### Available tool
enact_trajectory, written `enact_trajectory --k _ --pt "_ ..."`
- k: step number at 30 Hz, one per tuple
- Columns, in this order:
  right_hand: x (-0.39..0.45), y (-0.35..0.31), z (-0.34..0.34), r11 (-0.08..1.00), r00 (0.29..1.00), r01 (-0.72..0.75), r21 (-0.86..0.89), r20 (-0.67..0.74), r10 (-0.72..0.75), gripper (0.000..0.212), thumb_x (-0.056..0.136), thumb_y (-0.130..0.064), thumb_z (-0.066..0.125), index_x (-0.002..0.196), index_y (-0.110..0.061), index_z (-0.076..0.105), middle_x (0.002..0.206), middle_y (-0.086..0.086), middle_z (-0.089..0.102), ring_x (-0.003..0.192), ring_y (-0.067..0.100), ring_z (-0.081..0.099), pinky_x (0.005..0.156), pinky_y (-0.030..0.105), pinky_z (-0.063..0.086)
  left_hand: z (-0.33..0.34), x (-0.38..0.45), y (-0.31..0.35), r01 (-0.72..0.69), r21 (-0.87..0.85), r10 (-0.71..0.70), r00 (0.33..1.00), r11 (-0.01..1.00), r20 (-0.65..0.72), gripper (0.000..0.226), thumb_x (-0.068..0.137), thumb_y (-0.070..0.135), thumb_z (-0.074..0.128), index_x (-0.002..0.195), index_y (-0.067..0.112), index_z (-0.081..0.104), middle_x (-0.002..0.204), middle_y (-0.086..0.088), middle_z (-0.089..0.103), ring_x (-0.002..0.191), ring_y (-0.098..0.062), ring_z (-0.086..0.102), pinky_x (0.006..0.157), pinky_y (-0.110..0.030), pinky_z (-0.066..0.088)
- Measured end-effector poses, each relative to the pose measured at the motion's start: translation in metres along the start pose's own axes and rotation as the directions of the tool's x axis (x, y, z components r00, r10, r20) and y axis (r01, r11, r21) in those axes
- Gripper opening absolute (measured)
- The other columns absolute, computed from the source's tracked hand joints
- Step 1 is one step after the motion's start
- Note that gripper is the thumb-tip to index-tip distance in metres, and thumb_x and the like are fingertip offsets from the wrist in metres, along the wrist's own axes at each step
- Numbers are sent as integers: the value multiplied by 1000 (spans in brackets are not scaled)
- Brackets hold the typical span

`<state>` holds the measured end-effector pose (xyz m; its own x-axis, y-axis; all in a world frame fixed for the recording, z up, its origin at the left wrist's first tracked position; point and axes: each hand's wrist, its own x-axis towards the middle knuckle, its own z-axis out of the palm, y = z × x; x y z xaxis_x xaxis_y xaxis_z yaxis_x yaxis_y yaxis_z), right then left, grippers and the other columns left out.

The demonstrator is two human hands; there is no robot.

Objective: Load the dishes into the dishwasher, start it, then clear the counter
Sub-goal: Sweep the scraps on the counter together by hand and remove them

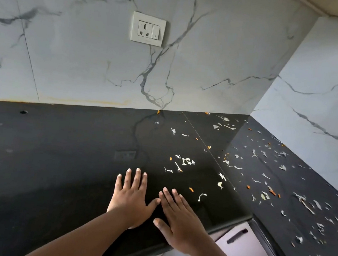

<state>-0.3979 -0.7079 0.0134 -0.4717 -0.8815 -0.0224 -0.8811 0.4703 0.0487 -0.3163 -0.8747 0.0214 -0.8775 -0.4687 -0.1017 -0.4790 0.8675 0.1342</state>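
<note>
A black stone counter (59, 157) runs along a marble wall and turns the corner to the right. White and orange vegetable scraps (185, 162) are strewn over its middle and its right wing. My left hand (131, 197) lies flat on the counter, palm down, fingers spread and holding nothing. Right beside it my right hand (180, 219) lies flat too, its fingers pointing toward the scraps, the left thumb touching its index finger. No dishes and no dishwasher are in view.
A white wall socket with a switch (148, 29) sits on the backsplash above the counter. Below the counter's inner corner is a pale cabinet front with a dark handle (236, 236). A small hole (23, 112) marks the counter at far left.
</note>
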Motion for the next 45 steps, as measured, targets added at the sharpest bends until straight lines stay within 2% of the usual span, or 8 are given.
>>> enact_trajectory --k 3,7,11,18,26,34,42,45 --pt "22 10 -7 997 997 76 33 24 -77 75 97 -64 12 150 -14 31 157 -1 26 145 18 20 112 30 10 -2 17 2 5 -1 -5 1000 1000 -5 98 69 66 -14 153 16 -11 161 -7 -16 146 -30 -20 117 -49 -12" --pt "52 24 -19 973 982 144 182 94 -163 100 77 -80 0 154 -17 -2 159 -8 -13 144 7 -22 117 29 -12 -4 44 7 33 18 -33 999 999 0 72 95 55 8 153 17 -12 161 -6 -17 146 -29 -21 118 -49 -11" --pt "76 36 -21 973 972 166 160 137 -189 112 70 -92 16 153 -20 -10 159 -9 -20 141 8 -28 119 36 -10 -4 64 9 44 44 -45 999 998 14 81 80 55 -10 152 19 -13 160 -4 -18 146 -28 -21 119 -48 -9" --pt "90 47 -19 955 979 152 254 91 -180 114 68 -91 29 153 -25 -8 160 -11 -12 142 15 -29 118 41 -12 -5 65 9 81 -25 -81 996 996 -25 92 65 51 -12 153 25 -9 160 6 -17 145 -17 -23 119 -39 -13" --pt "96 77 -16 991 993 60 122 94 -72 116 67 -91 -2 152 -14 -13 159 3 -19 142 22 -29 116 45 -16 -7 67 10 109 -31 -109 994 994 -10 88 68 57 -9 152 31 -11 159 10 -18 140 -10 -27 117 -35 -15" --pt "89 139 -11 983 985 -151 100 96 142 109 68 -84 -12 150 -13 -18 158 3 -20 142 22 -29 109 42 -24 -4 67 7 108 -23 -108 994 994 -17 86 70 58 -11 152 33 -13 157 12 -21 143 -12 -25 118 -35 -14" --pt "81 195 -12 940 941 -336 55 68 332 124 55 -72 -41 153 -8 -1 162 7 -4 146 28 -18 114 43 -20 -3 69 9 114 14 -114 994 993 -7 86 69 58 -13 151 32 -15 157 11 -23 144 -13 -25 119 -36 -12" --pt "78 170 -14 964 962 -253 77 -83 259 99 86 -68 -10 147 -2 32 155 16 29 146 34 14 115 45 -2 -2 70 8 112 23 -112 994 993 -10 87 69 59 -12 152 31 -14 158 10 -20 145 -14 -24 119 -36 -11"
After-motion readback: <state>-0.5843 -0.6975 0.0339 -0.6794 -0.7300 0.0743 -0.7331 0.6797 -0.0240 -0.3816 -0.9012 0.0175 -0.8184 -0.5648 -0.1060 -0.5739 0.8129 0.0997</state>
